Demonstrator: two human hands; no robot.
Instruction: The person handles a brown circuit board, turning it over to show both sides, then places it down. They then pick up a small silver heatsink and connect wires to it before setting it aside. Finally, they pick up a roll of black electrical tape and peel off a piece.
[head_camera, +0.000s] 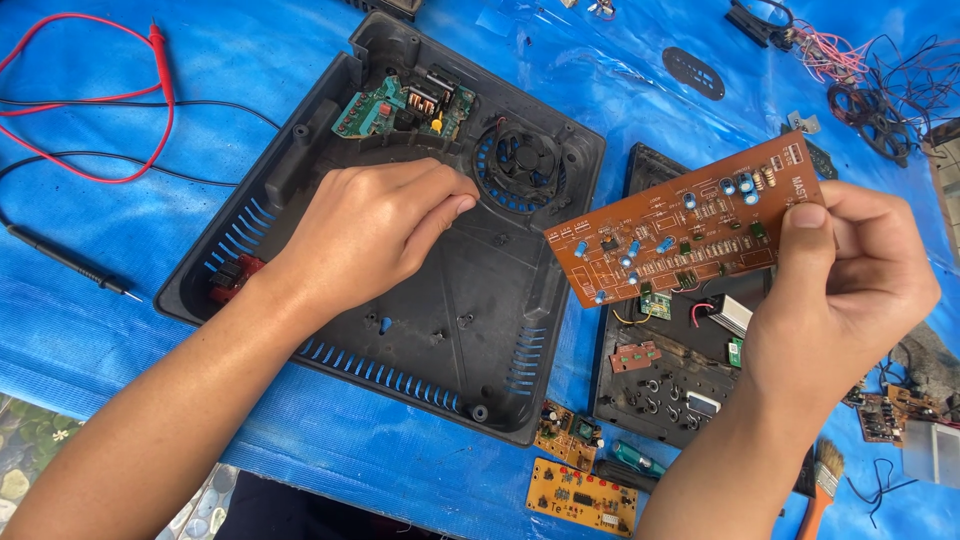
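Note:
My right hand (845, 290) holds up a long brown circuit board (685, 222) by its right end, thumb on its face. The board carries blue capacitors and small parts and hangs tilted above the table. My left hand (365, 228) hovers over a black plastic housing (480, 330), fingers curled with thumb and forefinger pinched together; whether something small sits between them is hidden. The housing lies open with a green circuit board (400, 105) and a round fan (520, 155) at its far end, and vent slots along its edges.
A blue tarp (120, 330) covers the surface. Red and black meter probes (100, 100) lie at left. A second black panel (660, 385) with small boards sits under my right hand. Orange boards (582, 495), a screwdriver (630, 460), a brush (820, 485) and tangled wires (880, 100) lie around.

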